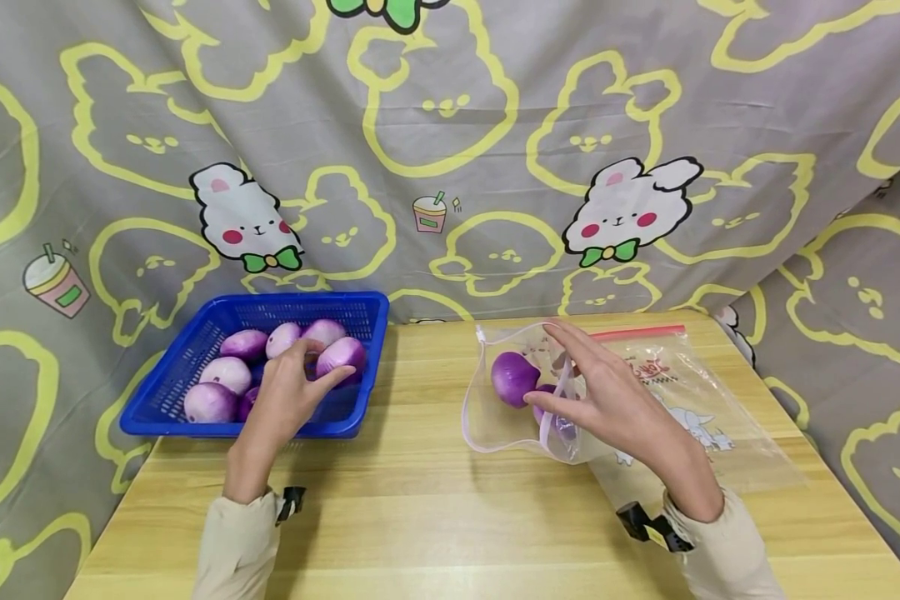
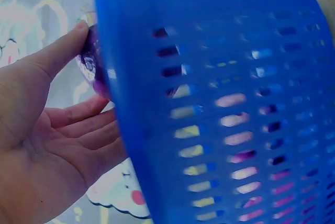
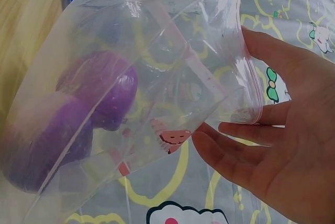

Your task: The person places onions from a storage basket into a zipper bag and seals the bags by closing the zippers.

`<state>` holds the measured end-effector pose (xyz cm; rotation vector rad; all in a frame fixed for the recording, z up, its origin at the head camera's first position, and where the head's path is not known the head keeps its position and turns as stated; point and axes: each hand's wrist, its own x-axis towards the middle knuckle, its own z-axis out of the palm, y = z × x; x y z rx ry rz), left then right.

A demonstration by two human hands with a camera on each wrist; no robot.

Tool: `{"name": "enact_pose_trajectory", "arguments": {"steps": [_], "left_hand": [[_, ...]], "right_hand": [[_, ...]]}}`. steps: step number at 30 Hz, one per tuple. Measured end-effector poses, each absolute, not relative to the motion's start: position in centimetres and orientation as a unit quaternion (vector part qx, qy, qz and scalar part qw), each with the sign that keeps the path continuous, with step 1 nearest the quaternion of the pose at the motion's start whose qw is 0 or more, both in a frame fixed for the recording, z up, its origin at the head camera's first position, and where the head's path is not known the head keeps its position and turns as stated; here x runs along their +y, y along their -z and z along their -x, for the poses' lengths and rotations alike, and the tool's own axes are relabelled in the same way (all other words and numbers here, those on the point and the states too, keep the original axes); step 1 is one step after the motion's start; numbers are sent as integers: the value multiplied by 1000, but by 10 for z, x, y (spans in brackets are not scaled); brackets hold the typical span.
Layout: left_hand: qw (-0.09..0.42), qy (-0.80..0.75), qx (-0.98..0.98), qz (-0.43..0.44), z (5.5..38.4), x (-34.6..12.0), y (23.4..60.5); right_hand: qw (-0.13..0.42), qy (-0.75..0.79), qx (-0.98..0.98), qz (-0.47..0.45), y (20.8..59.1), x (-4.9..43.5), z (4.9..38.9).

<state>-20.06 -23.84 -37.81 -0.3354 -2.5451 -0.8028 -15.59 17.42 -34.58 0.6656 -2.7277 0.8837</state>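
In the head view my left hand [image 1: 291, 387] reaches over the near rim of a blue plastic basket [image 1: 137, 417]. Its thumb and fingers hold a purple onion [image 1: 342, 357] at the basket's right end. The left wrist view shows the thumb on this onion [image 2: 90, 64], partly hidden behind the basket wall. My right hand [image 1: 618, 400] holds the mouth of a clear zip bag [image 1: 480, 429], thumb and fingers spread along its edge. Two purple onions [image 3: 112, 85] lie inside the bag, the second one [image 3: 49, 140] beside the first.
Several more onions [image 1: 225, 377] sit in the basket. Under my right forearm a flat clear bag [image 1: 727, 417] with a red zip strip and printed pictures lies on the wooden table [image 1: 420, 517]. A patterned cloth [image 1: 450, 150] hangs behind the table.
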Motion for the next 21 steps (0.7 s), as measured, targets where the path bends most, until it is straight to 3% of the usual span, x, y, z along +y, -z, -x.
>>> {"name": "enact_pose_trajectory", "arguments": {"steps": [9, 21], "left_hand": [[264, 298, -897, 192, 188, -219, 363], [265, 293, -886, 241, 167, -199, 350]], "right_hand": [[102, -300, -921, -226, 346, 174, 156], [104, -296, -922, -226, 345, 173, 156]]}}
